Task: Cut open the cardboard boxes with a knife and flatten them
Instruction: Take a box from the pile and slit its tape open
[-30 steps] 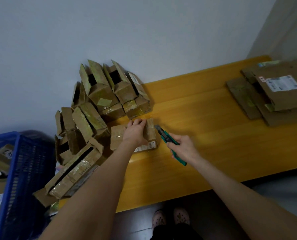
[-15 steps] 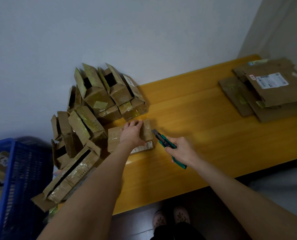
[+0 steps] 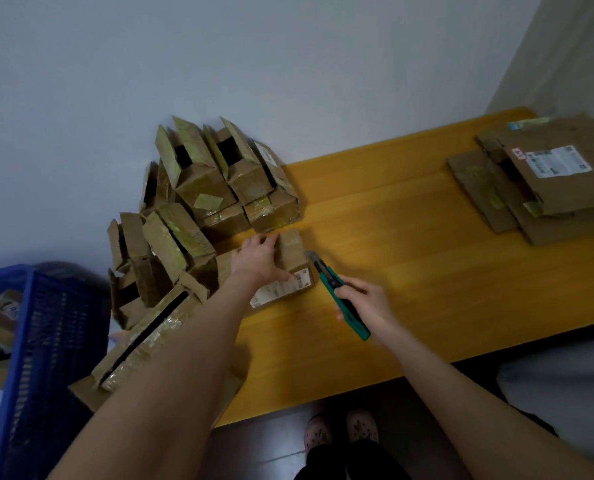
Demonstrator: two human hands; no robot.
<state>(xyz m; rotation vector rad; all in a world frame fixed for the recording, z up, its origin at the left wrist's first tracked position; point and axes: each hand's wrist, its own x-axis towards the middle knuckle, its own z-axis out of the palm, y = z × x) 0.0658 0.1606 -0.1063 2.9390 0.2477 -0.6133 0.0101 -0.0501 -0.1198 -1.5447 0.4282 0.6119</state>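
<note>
Tip of knife (image 3: 337, 289) has closed on small box (image 3: 294, 251), right edge. The left hand (image 3: 259, 259) clamps it, right hand (image 3: 368, 303) grips knife; cut looks imminent.

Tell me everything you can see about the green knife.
The green knife is a slim utility cutter: teal plastic-looking handle, dark slider section, short grey blade out. The right hand grips its rear half, slanting it over the yellow table, tip at the right edge of the small cardboard box under the left hand. Blade contact is unclear.
</note>
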